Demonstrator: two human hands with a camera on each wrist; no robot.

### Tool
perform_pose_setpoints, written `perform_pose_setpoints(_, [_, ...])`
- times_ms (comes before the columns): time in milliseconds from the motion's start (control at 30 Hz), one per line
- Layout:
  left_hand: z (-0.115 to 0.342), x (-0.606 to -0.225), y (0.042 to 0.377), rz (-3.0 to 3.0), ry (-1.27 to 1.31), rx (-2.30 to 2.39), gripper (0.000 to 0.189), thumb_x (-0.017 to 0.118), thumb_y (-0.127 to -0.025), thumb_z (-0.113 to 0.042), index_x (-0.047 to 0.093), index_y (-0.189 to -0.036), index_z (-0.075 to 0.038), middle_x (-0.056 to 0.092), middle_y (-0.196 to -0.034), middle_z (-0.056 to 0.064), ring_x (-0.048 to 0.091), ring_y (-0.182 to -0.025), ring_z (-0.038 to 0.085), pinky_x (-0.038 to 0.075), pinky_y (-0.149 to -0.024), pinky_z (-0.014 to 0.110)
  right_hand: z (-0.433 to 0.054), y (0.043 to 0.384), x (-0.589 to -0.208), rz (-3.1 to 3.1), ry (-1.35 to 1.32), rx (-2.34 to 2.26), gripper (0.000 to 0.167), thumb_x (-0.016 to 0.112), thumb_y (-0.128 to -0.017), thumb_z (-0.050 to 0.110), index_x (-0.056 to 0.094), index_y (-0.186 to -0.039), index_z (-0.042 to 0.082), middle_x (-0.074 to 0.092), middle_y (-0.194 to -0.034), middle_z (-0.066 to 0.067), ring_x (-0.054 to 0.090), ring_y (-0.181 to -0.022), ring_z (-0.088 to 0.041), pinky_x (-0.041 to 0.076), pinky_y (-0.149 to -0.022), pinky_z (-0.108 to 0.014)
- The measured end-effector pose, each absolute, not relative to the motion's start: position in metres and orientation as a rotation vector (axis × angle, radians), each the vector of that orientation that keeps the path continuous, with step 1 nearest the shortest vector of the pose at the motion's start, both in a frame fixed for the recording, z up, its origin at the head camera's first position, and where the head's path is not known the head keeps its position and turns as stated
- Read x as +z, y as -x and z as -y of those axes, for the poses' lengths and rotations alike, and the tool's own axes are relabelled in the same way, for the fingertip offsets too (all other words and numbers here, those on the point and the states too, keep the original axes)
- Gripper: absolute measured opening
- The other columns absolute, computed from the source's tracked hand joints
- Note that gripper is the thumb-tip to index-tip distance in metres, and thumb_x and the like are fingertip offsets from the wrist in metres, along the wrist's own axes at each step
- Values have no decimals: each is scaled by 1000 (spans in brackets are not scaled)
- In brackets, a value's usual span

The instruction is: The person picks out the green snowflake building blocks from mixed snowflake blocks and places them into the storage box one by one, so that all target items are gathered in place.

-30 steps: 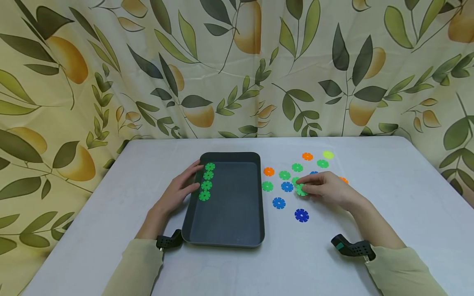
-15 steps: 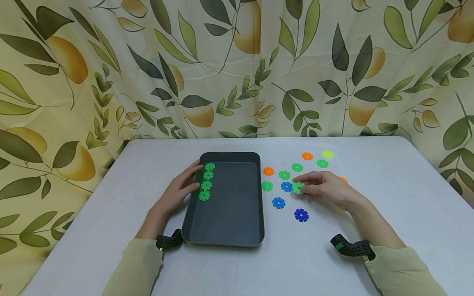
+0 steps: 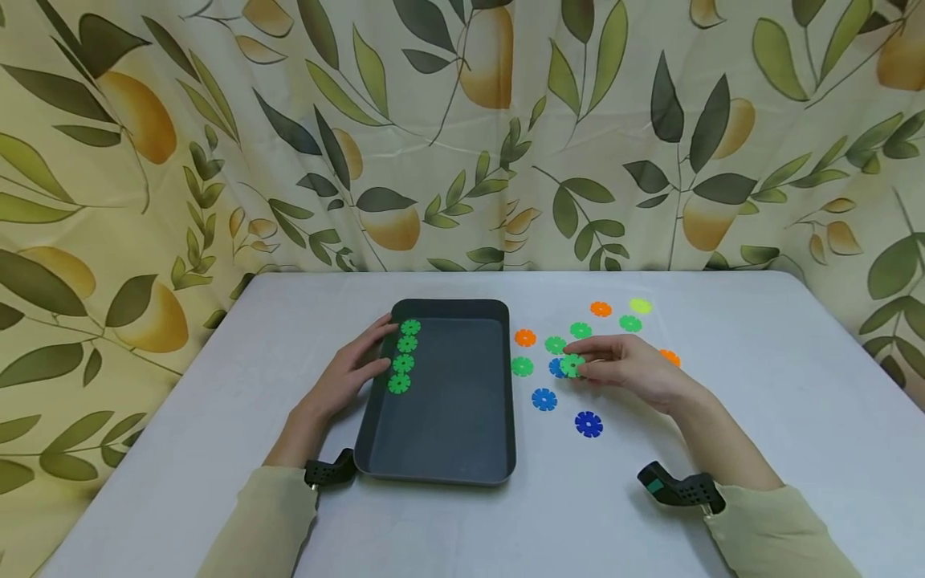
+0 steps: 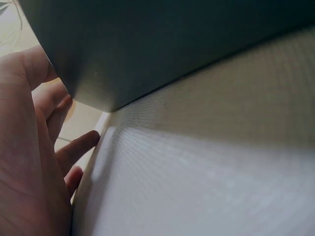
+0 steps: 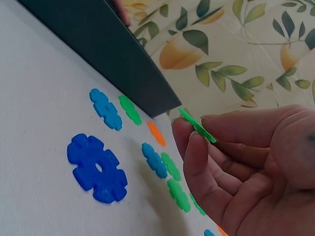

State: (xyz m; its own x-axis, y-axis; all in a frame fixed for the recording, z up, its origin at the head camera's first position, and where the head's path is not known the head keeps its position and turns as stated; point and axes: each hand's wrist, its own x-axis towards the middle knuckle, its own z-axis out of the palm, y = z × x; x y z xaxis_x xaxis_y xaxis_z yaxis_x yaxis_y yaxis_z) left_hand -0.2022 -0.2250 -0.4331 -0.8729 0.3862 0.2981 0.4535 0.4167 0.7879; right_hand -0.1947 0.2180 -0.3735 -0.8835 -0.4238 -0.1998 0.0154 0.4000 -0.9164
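My right hand [image 3: 639,371] pinches a green notched plastic disc [image 3: 572,366] between thumb and fingers, just above the white table. In the right wrist view this disc [image 5: 197,126] is seen nearly edge-on, apart from those lying below. It partly covers a light blue disc [image 3: 556,368] in the head view. My left hand [image 3: 352,363] rests at the left rim of a dark grey tray [image 3: 455,409], thumb and index finger touching the rim. The left wrist view shows its other fingers outside the tray wall [image 4: 147,49]. A column of green discs [image 3: 403,364] lies along the tray's left side.
Right of the tray lie scattered discs: a dark blue one [image 3: 588,424], a light blue one [image 3: 544,399], orange ones [image 3: 525,338], a yellow one [image 3: 640,306] and several green ones [image 3: 523,366]. A leaf-patterned curtain [image 3: 462,160] hangs behind the table.
My right hand has moved slightly left with the pinched green disc, which now overlaps the light blue disc in view. My left hand and the tray stay put.
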Motion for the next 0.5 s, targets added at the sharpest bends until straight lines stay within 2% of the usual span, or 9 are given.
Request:
perform_pose_setpoints(167, [225, -434, 202, 2579, 771, -1478, 51, 57, -101, -9, 46, -150, -4, 28, -164, 7, 19, -152, 25, 13, -120, 54, -210, 196, -368, -2268, 371, -1473, 47, 66, -97, 14, 56, -139, -5, 67, -110, -15, 66, -98, -30, 56, -87, -31])
perform_pose_setpoints(400, [224, -434, 202, 2587, 753, -1489, 51, 57, -101, -10, 46, -150, -5, 28, -164, 7, 19, -152, 26, 13, -119, 56, -197, 200, -362, -2270, 406, -1458, 49, 68, -95, 16, 57, -139, -4, 66, -116, -15, 67, -101, -30, 54, -88, -31])
perform_pose_setpoints(500, [225, -434, 202, 2591, 746, -1487, 51, 58, -101, -11, 46, -150, -5, 28, -164, 7, 19, -152, 26, 13, -119, 56, -189, 202, -359, -2284, 426, -1443, 50, 68, -94, 16, 57, -139, -4, 65, -118, -15, 65, -103, -31, 53, -90, -34])
